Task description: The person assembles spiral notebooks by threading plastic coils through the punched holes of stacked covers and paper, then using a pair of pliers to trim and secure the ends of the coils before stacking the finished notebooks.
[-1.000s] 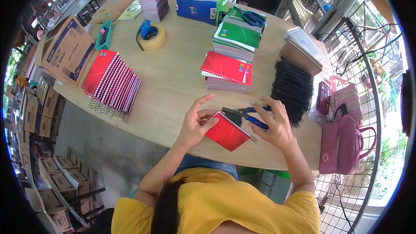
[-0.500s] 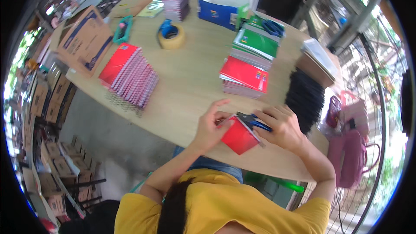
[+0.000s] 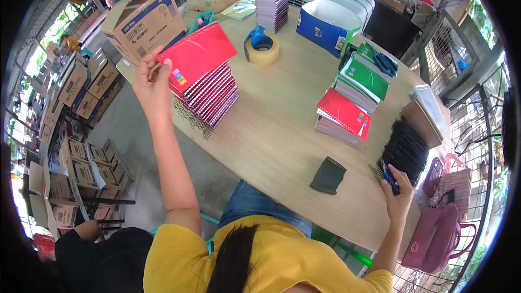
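Observation:
My left hand (image 3: 154,76) pinches a red spiral notebook (image 3: 201,54) by its corner, over a stack of red notebooks (image 3: 209,100) at the left table edge. The stack's spiral bindings show along its side. At the right, my right hand (image 3: 400,187) is closed around blue-handled pliers (image 3: 389,178), beside a pile of black spiral coils (image 3: 408,146). A short loose coil (image 3: 375,173) lies by the pliers' tip. Left of that hand, a dark flat block (image 3: 328,176) rests on the table. Farther back stands a pile of red and green notebooks (image 3: 343,114).
A tape roll in a blue dispenser (image 3: 263,51), a blue box (image 3: 325,30) and a tall notebook stack (image 3: 273,0) stand toward the back. A cardboard box (image 3: 144,24) sits at the back left. A pink bag (image 3: 434,236) hangs at the right; a person (image 3: 108,255) is at lower left.
My left hand has carried a red notebook from in front of me to the left stack. My right hand has moved right with the pliers, to the black coils. The view has shifted.

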Demonstrator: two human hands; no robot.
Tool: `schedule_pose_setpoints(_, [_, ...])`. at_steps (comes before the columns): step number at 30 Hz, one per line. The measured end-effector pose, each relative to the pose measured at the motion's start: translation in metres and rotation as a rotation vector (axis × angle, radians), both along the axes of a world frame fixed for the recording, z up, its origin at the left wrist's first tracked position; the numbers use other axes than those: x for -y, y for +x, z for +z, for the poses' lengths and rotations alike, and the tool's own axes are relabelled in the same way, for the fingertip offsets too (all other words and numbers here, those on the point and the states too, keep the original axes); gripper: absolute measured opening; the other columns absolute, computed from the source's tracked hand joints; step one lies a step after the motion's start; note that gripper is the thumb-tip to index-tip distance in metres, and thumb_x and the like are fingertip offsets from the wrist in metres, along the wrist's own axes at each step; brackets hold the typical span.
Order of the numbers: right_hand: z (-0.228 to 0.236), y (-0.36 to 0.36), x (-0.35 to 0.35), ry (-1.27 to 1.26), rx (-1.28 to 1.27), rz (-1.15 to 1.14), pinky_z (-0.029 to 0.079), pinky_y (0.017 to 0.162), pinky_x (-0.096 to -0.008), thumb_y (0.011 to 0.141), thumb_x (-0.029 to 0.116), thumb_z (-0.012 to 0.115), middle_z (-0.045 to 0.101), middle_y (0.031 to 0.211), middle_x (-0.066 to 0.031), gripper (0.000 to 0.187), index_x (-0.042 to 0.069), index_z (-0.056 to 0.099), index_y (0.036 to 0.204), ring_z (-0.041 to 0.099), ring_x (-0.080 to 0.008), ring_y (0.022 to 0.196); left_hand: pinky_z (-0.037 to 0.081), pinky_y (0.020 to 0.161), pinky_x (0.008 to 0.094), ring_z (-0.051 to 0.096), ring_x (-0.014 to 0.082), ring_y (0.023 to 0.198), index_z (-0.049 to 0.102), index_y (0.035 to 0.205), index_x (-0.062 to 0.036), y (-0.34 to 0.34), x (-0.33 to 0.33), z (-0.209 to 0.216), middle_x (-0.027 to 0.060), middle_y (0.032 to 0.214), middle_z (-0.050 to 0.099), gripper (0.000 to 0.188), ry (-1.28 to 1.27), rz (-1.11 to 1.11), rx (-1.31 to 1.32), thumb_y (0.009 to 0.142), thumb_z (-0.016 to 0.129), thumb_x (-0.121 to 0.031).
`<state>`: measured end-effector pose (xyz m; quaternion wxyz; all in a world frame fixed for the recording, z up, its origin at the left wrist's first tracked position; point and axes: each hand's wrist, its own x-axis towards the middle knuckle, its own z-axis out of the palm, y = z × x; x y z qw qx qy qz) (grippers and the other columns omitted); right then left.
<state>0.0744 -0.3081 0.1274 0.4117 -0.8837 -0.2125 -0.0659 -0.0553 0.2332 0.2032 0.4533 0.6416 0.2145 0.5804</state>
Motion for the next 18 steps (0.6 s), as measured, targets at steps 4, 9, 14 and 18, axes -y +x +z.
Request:
schedule_pose_setpoints(4, [-0.024, -0.011, 0.007, -0.053, -0.097, -0.089, 0.051, 0.092, -0.0304, 0.079, 0.001, 0.075, 0.072, 0.104, -0.0137, 0.041, -0.002, 0.071, 0.120, 0.070, -0.0224, 0.098, 0.053, 0.078, 0.0248, 0.065, 0.0102, 0.085, 0.067, 0.124, 0.0002, -0.006, -0.040, -0.014, 0.0074, 0.108, 0.070, 0.032, 0.024, 0.104, -0.156, 0.092, 0.069, -0.003])
schedule_pose_setpoints(9, [-0.067, -0.026, 0.009, -0.099, -0.079, -0.128, 0.053, 0.093, -0.0389, 0.076, 0.007, 0.077, 0.071, 0.106, -0.0165, 0.040, -0.001, 0.072, 0.115, 0.068, -0.0322, 0.100, 0.052, 0.076, 0.0313, 0.066, 0.0139, 0.080, 0.070, 0.118, -0.0066, -0.007, -0.036, -0.027, 0.0075, 0.096, 0.071, 0.031, 0.180, 0.446, -0.593, 0.089, 0.072, -0.017])
schedule_pose_setpoints(14, [-0.100, -0.025, 0.004, -0.316, 0.132, -0.105, 0.045, 0.104, -0.0496, 0.075, 0.012, 0.080, 0.063, 0.125, -0.0181, 0.048, 0.005, 0.071, 0.122, 0.054, -0.0398, 0.120, 0.051, 0.088, 0.0360, 0.066, 0.0259, 0.093, 0.071, 0.114, -0.0065, -0.009, -0.047, -0.040, 0.0112, 0.101, 0.071, 0.032, 0.236, 0.432, -0.641, 0.085, 0.075, -0.020])
schedule_pose_setpoints(18, [-0.091, -0.032, -0.014, -0.304, 0.218, -0.068, 0.044, 0.105, -0.0532, 0.071, 0.017, 0.085, 0.055, 0.138, -0.0204, 0.054, 0.012, 0.072, 0.123, 0.051, -0.0425, 0.124, 0.049, 0.093, 0.0373, 0.065, 0.0266, 0.103, 0.070, 0.117, -0.0062, -0.025, -0.044, -0.026, 0.0117, 0.111, 0.069, 0.036, 0.621, 0.563, -0.558, 0.085, 0.079, -0.020])
